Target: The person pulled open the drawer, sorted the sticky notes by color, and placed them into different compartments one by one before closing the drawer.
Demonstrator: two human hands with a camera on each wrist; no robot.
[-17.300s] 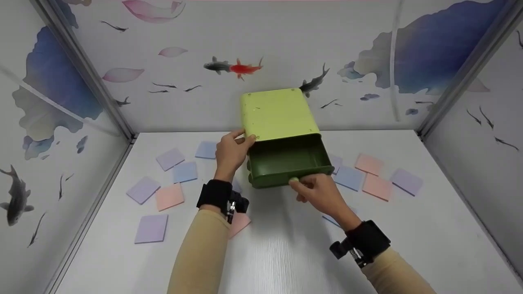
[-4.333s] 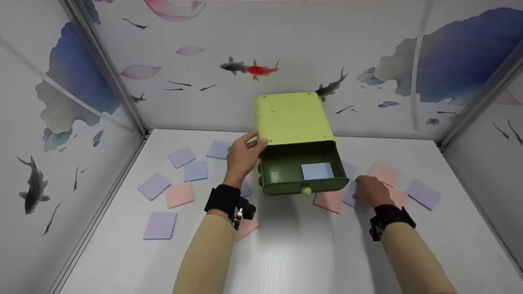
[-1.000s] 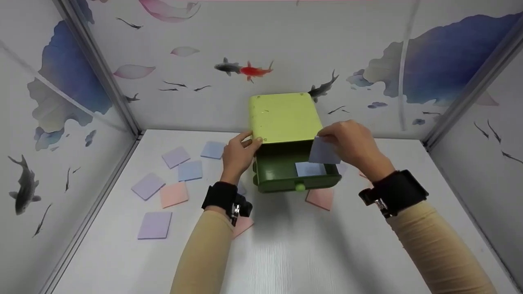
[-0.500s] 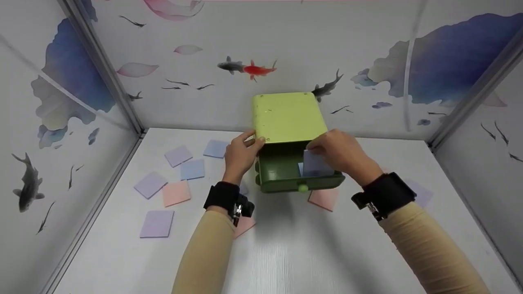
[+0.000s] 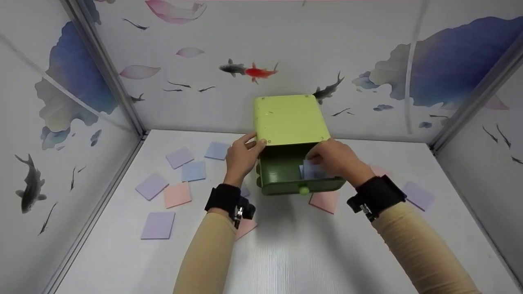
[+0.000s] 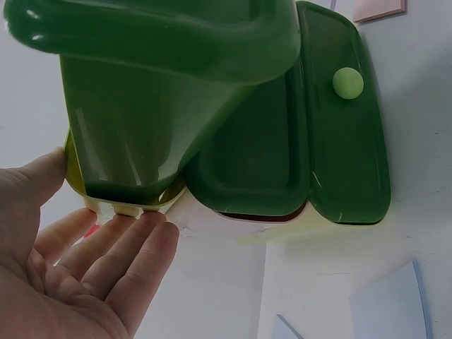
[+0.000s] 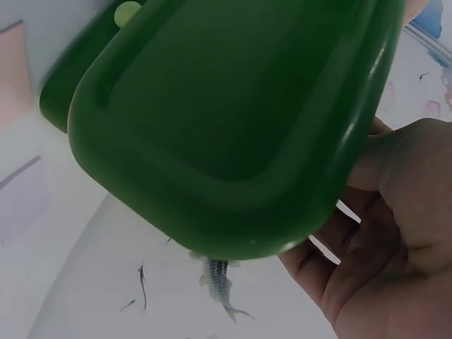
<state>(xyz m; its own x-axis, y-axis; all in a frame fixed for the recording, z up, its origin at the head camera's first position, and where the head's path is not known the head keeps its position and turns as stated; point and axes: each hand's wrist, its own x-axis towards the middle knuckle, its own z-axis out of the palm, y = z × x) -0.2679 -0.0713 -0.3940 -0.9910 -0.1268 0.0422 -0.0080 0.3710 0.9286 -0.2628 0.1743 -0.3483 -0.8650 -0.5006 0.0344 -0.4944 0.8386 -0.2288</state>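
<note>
A small drawer cabinet with a yellow-green top (image 5: 292,120) stands at the back of the table, its dark green top drawer (image 5: 282,188) pulled out. My left hand (image 5: 242,157) holds the cabinet's front left corner, thumb at the top edge and fingers along the side. My right hand (image 5: 337,159) is over the drawer's right part and pinches a thin blue square card (image 5: 314,170) standing inside it. Another blue card (image 5: 301,171) shows behind, mostly hidden. In the left wrist view, lower drawers sit shut, one with a round light green knob (image 6: 348,83).
Purple, blue and pink square cards lie on the table left of the cabinet, including a purple card (image 5: 158,225) and a pink card (image 5: 177,194). Another pink card (image 5: 325,201) lies before the drawer, and a purple card (image 5: 417,196) lies at the right. A patterned wall rises behind.
Earlier the drawer was bare, then held one blue card. My right hand has since picked up another from the right and lowered it into the drawer. My left hand stays on the corner.
</note>
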